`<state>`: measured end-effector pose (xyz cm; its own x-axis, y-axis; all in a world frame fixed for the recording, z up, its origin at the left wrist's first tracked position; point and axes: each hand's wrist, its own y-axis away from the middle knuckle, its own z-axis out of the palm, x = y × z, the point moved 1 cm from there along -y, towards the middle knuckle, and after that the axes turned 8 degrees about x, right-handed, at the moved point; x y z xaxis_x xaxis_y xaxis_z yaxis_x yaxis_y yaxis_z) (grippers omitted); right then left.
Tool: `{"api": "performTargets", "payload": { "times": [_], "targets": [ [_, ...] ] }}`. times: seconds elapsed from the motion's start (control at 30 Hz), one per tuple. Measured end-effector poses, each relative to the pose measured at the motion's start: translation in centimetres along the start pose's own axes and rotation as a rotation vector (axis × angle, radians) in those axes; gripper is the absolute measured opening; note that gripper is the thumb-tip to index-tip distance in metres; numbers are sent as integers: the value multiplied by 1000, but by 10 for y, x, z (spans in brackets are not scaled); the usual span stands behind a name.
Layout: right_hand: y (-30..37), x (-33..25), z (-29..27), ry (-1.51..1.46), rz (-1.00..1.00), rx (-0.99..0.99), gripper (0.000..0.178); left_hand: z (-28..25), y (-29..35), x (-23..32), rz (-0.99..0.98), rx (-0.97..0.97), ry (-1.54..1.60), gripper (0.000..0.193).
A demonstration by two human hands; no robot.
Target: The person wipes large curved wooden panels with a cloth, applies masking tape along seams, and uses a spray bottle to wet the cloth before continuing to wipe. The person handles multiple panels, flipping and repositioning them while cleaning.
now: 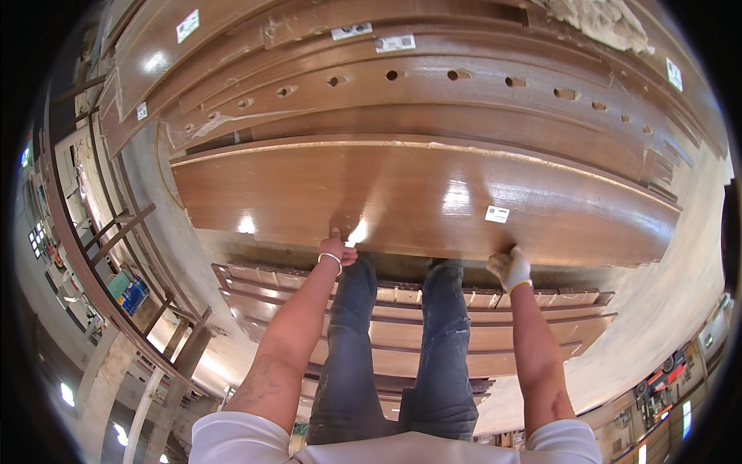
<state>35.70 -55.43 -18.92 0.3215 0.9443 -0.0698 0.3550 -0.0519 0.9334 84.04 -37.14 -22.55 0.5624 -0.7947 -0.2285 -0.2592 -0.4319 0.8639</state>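
A long, glossy brown wooden panel [402, 182] with a small white label lies across in front of my legs. My left hand [338, 249] is bare, with a white band at the wrist. It grips the panel's near edge, thumb on top and fingers curled at the edge. My right hand [511, 267] wears a pale glove and holds the same edge farther right, below the label. The undersides of both grips are hidden by the panel and the hands.
Beyond the panel lie stacked brown boards, one a board with a row of holes [421, 75]. Wrapped plastic [599, 22] rests at the far right. Behind my legs lies another stack of wooden pieces [541, 313]. Metal frame rails [85, 255] stand at left; concrete floor [641, 286] shows right.
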Motion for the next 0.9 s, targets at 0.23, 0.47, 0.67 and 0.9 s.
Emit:
{"api": "performTargets", "payload": {
  "times": [0.23,0.47,0.67,0.9],
  "targets": [
    [77,17,95,364,-370,-172,7,25,72,27,906,397,-610,49],
    [55,1,147,-474,-173,-988,15,25,110,16,1093,370,-1122,89],
    [74,140,148,1671,-1128,-794,29,5,110,-35,1109,176,-1147,82],
    [148,94,179,1069,-690,-173,29,-42,109,-60,1045,94,-852,58]
  ]
}}
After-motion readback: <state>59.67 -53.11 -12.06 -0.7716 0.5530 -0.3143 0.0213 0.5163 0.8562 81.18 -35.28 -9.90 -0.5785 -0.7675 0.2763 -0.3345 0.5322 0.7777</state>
